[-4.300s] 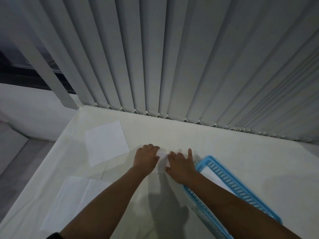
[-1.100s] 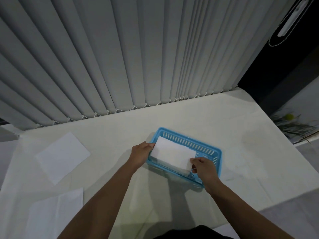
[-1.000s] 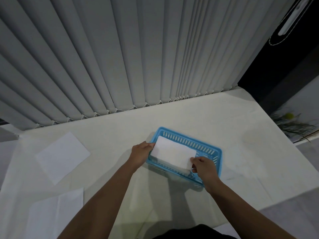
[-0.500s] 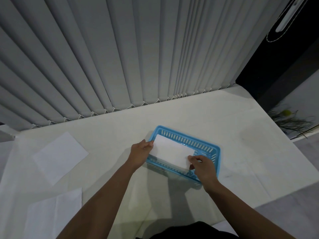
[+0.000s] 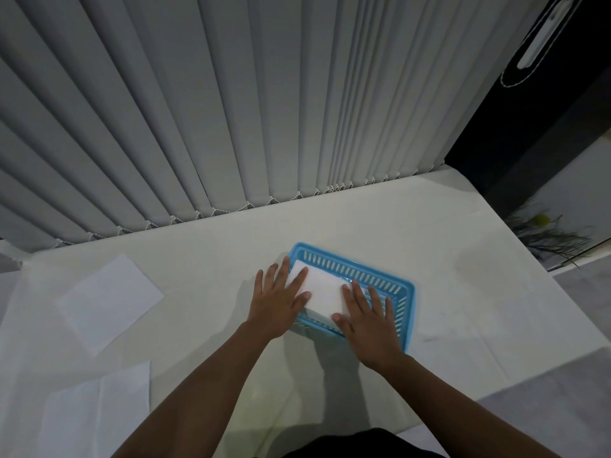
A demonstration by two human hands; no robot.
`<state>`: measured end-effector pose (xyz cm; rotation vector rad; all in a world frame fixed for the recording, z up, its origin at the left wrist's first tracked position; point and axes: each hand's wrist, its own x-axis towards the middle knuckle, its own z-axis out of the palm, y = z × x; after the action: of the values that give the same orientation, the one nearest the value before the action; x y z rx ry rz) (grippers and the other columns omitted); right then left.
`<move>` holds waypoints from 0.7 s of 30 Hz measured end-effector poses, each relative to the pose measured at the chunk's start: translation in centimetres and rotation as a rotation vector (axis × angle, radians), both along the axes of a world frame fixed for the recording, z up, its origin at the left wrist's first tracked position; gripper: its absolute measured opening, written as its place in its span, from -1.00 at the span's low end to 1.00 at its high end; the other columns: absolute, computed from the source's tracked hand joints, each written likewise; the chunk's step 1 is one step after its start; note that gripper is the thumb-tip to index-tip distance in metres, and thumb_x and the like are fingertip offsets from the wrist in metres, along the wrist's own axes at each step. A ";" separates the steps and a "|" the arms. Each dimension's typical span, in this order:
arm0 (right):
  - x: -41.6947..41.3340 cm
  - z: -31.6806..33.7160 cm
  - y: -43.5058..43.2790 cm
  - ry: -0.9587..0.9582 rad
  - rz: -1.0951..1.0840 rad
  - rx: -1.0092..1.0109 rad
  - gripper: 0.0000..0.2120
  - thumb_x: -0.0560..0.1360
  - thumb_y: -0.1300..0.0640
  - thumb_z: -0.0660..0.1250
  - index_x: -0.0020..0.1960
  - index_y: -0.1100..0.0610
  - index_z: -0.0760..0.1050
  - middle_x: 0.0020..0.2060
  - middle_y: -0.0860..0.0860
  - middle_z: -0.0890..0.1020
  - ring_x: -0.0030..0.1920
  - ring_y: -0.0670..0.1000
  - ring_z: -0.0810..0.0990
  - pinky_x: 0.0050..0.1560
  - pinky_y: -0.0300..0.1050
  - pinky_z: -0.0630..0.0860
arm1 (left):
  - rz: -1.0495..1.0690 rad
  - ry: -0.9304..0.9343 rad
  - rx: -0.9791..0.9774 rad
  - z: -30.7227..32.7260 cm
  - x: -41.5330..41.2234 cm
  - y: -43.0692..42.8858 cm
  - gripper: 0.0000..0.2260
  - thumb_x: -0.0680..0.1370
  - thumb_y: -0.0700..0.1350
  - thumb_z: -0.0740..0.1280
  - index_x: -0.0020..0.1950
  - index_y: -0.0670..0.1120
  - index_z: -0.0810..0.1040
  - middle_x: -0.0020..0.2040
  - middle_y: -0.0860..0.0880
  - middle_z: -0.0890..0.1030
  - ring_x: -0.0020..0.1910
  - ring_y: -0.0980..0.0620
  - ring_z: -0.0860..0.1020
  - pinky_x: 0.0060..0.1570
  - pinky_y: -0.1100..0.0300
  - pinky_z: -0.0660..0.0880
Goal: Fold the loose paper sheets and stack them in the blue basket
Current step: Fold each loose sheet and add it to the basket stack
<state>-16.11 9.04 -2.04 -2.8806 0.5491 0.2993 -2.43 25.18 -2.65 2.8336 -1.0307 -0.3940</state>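
Head view: 1 blue basket (image 5: 380, 280) sat mid-tabletop (image 5: 446, 252), with 1 folded sheet (image 5: 322, 294) visible inside it. Whether more lay under it: could not tell.

2 hands were on it. Left hand (image 5: 276, 304) grip was spread, fingers straight and flat over the sheet's left end and the basket's left rim. Right hand (image 5: 367, 320) grip was also spread, flat on the sheet's right end. Both sheet ends and part of the basket's near wall were hidden under the hands.

2 loose sheets lay well left of the basket: far sheet (image 5: 109, 299) was flat; near sheet (image 5: 96, 411) was creased and dim, its edges hard to trace.

Vertical blinds (image 5: 231, 110) hung at the far edge.
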 end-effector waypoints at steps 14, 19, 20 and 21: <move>-3.9 0.7 -3.7 -0.187 -0.439 0.175 -0.20 0.51 -0.34 -0.11 0.55 0.19 0.05 0.54 0.26 0.05 0.48 0.34 0.14 0.45 0.24 0.12 | 0.508 0.517 -0.420 1.7 -0.5 -1.0 -0.38 0.59 0.23 0.03 0.57 0.04 -0.08 0.53 -0.09 0.20 0.42 -0.10 0.36 0.35 -0.04 0.38; -3.8 0.8 -3.9 -0.319 -0.703 0.738 -0.12 0.46 -0.23 0.28 0.55 0.13 -0.08 0.52 0.20 0.11 0.42 0.30 0.29 0.35 0.28 0.33 | 0.649 0.570 -0.601 2.8 -2.1 -2.4 -0.43 0.61 0.13 0.13 0.55 -0.06 0.07 0.46 -0.11 0.31 0.33 -0.06 0.41 0.14 0.16 0.39; -3.9 1.0 -3.7 -0.341 -0.718 0.774 -0.15 0.48 -0.18 0.30 0.55 0.12 -0.07 0.49 0.22 0.17 0.39 0.29 0.35 0.31 0.30 0.37 | 0.672 0.571 -0.608 2.8 -2.4 -2.3 -0.42 0.60 0.15 0.13 0.55 -0.05 0.07 0.47 -0.11 0.31 0.36 -0.08 0.40 0.18 0.16 0.37; -3.9 1.1 -3.7 -0.341 -0.724 0.784 -0.19 0.51 -0.12 0.30 0.55 0.12 -0.07 0.46 0.23 0.21 0.36 0.29 0.38 0.30 0.28 0.39 | 0.691 0.569 -0.612 2.8 -2.7 -2.3 -0.40 0.59 0.18 0.13 0.55 -0.04 0.07 0.47 -0.10 0.30 0.38 -0.10 0.38 0.24 0.15 0.37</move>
<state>-20.00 5.37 -0.91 -1.7852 1.0551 -0.0872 -5.11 22.93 0.12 2.1252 -0.0201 -0.6131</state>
